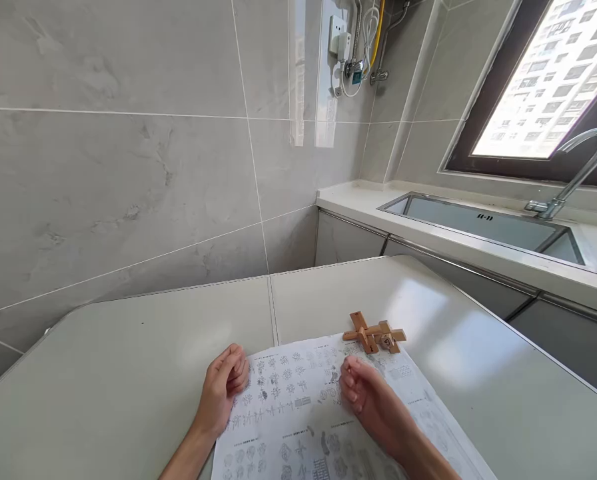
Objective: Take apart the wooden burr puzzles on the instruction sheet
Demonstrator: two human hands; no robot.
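A pale folding surface (pixel 128 373) is seen filling the lower part of the view, its far edge set against a grey tiled wall (pixel 103 167) and its right edge running beside a white counter with a steel sink (pixel 483 223) and a curved tap (pixel 573 170). A printed instruction sheet (pixel 298 420), covered with small diagrams of interlocking shapes, is laid flat toward the near edge of the surface, slightly right of its middle seam.

The wooden burr puzzle (pixel 374 334) is found just past the far right corner of the sheet, partly resting on that corner and well short of the far edge of the surface. Its longest bar is laid roughly across the view, from left to right, with shorter bars crossing it and one standing up at the left end.

The right hand (pixel 371 400) is rested on the sheet, its fingers (pixel 351 380) loosely curled and holding nothing; the puzzle lies just beyond and slightly to the right of the fingertips, near but not touched. The left hand (pixel 223 390) is rested at the left edge of the sheet, its fingers curled into a loose fist over the paper's border, nothing gripped. The right hand is clearly the nearer of the two to the puzzle; the left is well apart from it, with the width of the sheet between.
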